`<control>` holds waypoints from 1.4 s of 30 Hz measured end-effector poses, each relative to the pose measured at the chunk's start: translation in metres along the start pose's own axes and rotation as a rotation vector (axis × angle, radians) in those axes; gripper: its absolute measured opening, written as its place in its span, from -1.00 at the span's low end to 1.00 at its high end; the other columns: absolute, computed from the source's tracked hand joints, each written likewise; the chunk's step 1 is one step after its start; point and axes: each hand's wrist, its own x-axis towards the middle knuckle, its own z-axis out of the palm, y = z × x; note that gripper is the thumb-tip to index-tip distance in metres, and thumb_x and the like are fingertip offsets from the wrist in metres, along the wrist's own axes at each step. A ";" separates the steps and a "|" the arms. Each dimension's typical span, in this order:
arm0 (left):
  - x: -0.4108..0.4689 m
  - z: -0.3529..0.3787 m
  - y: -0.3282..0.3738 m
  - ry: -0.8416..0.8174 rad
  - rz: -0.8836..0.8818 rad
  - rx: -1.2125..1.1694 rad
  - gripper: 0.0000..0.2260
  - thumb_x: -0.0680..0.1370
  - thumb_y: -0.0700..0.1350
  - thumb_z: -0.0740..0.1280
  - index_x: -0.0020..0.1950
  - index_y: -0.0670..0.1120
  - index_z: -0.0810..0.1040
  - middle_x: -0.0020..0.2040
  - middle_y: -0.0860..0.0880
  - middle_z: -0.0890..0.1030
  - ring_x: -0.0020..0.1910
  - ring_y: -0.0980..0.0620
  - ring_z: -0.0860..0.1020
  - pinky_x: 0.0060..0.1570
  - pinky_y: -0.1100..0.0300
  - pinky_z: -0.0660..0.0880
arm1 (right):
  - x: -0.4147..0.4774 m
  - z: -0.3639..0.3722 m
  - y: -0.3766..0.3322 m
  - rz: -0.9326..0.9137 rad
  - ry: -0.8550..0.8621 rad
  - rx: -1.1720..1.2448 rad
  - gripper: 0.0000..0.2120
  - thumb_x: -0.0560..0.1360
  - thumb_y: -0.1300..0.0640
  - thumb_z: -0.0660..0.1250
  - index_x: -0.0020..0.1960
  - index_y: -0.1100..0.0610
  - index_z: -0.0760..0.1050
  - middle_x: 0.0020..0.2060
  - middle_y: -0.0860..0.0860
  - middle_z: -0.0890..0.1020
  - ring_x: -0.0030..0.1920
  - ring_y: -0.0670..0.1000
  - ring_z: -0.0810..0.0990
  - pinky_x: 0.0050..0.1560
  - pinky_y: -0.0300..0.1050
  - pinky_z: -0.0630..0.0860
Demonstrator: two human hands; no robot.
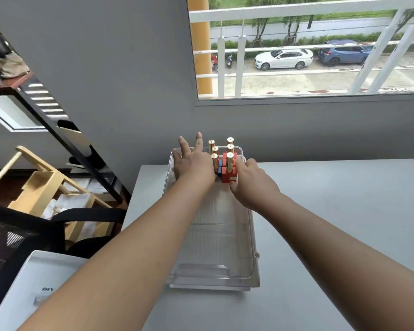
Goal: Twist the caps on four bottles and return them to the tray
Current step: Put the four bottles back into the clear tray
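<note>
Head view: white table (332, 211) under window (296, 44); left hand (193, 164) splayed, right hand (252, 185) seemingly gripping red bottle (227, 176).

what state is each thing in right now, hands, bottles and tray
right hand: grips the nearest red bottle
nearest red bottle: upright in the tray, gold cap on
other bottles: upright, capped, at the tray's far end
left hand: fingers spread beside the other bottles, grip hidden
tray: flat on the table
</note>
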 end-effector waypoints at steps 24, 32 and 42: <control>-0.003 0.004 0.002 0.041 0.026 0.092 -0.47 0.57 -0.03 0.33 0.53 0.01 0.28 0.61 -0.08 -0.01 0.55 -0.25 -0.07 0.46 -0.14 0.13 | 0.002 -0.003 -0.001 0.072 0.097 -0.082 -0.78 0.57 0.20 0.22 0.21 0.11 0.42 -0.08 0.08 0.43 -0.21 0.12 0.43 -0.40 -0.14 0.28; -0.002 0.009 -0.002 0.078 0.068 0.151 -0.57 0.54 -0.11 0.37 0.41 0.04 0.45 0.62 -0.04 0.01 0.56 -0.27 -0.08 0.48 -0.15 0.10 | -0.003 -0.006 -0.002 0.093 0.099 -0.127 -0.83 0.57 0.24 0.21 0.09 0.18 0.54 -0.11 0.07 0.41 -0.21 0.12 0.47 -0.31 -0.10 0.38; -0.007 0.007 0.002 0.067 -0.029 -0.030 -0.44 0.55 -0.12 0.38 0.52 0.01 0.28 0.61 -0.06 -0.05 0.55 -0.26 -0.05 0.40 -0.19 0.22 | -0.008 -0.005 -0.001 0.056 0.120 -0.085 -0.83 0.57 0.24 0.20 0.11 0.16 0.51 -0.05 0.09 0.47 -0.18 0.13 0.53 -0.29 -0.07 0.49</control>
